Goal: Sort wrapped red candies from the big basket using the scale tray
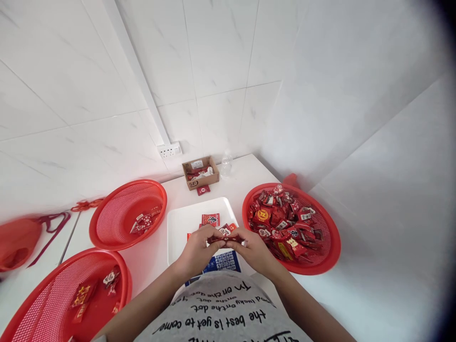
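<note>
Close in front of my body, my left hand (201,247) and my right hand (252,246) meet over the front of a white tray. Both are closed on a small red packet (225,240), thumbs on the near side and fingers behind it. The packet's contents are hidden. More red packets, one a red packet with a black character (211,219), lie on the white tray (178,216) just beyond my hands. Partly covered by my wrists and shirt, a blue keypad (227,261) with number keys sits at the tray's near edge.
To the right stands a red basket (333,237) heaped with red packets. On the left, a red basket (107,216) and a nearer red basket (46,285) hold a few packets. A cardboard box (203,181) and a clear bottle (226,165) stand near the wall.
</note>
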{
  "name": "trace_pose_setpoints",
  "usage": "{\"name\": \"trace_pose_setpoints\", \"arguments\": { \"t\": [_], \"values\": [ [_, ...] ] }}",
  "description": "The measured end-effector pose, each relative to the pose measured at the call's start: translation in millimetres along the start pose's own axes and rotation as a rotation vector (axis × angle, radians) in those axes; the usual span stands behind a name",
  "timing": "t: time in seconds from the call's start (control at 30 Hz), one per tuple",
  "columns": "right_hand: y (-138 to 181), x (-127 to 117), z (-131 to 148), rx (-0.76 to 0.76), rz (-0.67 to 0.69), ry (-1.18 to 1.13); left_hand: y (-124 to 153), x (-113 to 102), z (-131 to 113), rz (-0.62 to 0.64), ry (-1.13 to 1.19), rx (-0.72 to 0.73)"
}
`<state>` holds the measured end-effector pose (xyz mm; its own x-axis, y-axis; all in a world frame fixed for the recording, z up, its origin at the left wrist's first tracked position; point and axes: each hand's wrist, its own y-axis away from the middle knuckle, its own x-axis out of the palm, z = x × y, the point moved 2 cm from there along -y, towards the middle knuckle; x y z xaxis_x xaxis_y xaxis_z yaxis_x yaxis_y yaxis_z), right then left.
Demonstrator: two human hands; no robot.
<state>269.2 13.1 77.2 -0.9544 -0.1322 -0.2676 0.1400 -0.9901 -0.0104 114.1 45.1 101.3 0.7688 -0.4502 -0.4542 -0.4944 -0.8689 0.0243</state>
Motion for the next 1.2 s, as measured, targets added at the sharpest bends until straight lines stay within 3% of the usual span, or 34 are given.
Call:
{"name": "trace_pose_setpoints", "arguments": {
  "t": [0.2, 0.4, 0.7, 0.93, 1.2],
  "values": [
    [0.1, -2.8, 0.6, -0.115, 0.012, 0.128, -1.0, -4.1, 1.3, 0.118, -0.243, 0.124],
    [0.2, 0.7, 1.4, -0.013, 0.108, 0.103, 0.1, -4.4, -4.0, 0.212, -0.243, 0.177],
    [4.8, 2.0, 14.0, -0.127, 0.1, -0.017, 3.0, -4.4, -15.1, 0.236, 0.108, 0.058],
    [7.3, 4.3, 11.7, -0.162, 0.023, -0.039, 4.1, -1.3, -12.6, 0.225, 0.117, 0.037],
    [2.7, 2.8, 6.9, 0.035, -0.009, -0.19, 1.7, 1.6, 4.3, 0.117, 0.234, -0.129]
  ]
}}
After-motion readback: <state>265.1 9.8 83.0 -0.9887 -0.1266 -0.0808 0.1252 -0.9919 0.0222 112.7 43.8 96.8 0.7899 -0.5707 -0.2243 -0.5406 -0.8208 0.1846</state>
